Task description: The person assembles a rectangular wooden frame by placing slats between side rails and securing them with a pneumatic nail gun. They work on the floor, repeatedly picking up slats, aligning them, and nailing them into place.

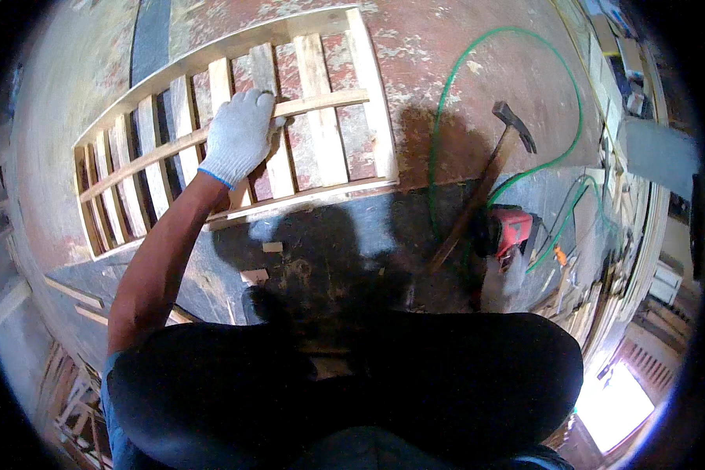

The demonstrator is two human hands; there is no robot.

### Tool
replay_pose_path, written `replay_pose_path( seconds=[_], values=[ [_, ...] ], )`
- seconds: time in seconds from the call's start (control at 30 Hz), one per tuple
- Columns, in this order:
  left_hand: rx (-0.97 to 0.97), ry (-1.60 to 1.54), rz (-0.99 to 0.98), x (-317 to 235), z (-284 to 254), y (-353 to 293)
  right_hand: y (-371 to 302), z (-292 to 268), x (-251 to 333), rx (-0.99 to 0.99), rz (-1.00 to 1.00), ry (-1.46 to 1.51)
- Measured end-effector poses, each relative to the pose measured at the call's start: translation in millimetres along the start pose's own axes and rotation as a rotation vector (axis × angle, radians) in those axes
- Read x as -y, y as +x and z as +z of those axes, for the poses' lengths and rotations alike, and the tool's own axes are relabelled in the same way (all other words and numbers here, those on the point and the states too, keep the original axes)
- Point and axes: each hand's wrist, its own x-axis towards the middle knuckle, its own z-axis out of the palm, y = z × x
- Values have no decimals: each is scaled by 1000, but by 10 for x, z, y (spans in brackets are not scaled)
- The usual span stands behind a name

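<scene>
My left hand (241, 135), in a white knit glove with a blue cuff, reaches forward over a slatted wooden frame (385, 157). Its fingers are closed around the long middle bar (321, 103), which runs lengthwise across the slats. The frame lies flat on the floor, with several pale cross slats inside its rim. I cannot see my right hand. To the right lies a hammer (489, 176) with a long wooden handle and a dark claw head. Near the handle is a red and black power tool (512, 229); a pale, blurred shape below it is unclear.
A thin green hose (515, 30) loops around the hammer's head toward the red tool. Small wood offcuts (272, 247) lie before my dark-clothed knees (478, 345). Loose strips (74, 293) are at the left, and more wood pieces (583, 309) line the right side.
</scene>
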Motion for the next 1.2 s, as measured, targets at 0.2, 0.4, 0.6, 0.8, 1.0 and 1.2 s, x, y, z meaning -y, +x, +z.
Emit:
replay_pose_path(
  seconds=[0.2,0.4,0.6,0.8,1.0,1.2],
  values=[
    [-17,66,-13,-33,11,-27,12,-31,350,-45,34,-163],
    [-48,34,6,-38,-26,-15,-196,279,-56,-35,283,-241],
    [-5,46,-4,-67,-15,27,30,-76,-448,88,220,-117],
    [-9,33,-38,1,19,-61,753,-1391,202,520,511,550],
    [19,7,-20,-40,47,38,1231,-544,-94,607,737,1380],
    [27,51,-33,-12,36,6,1730,-25,1310,1156,627,1514]
  ],
)
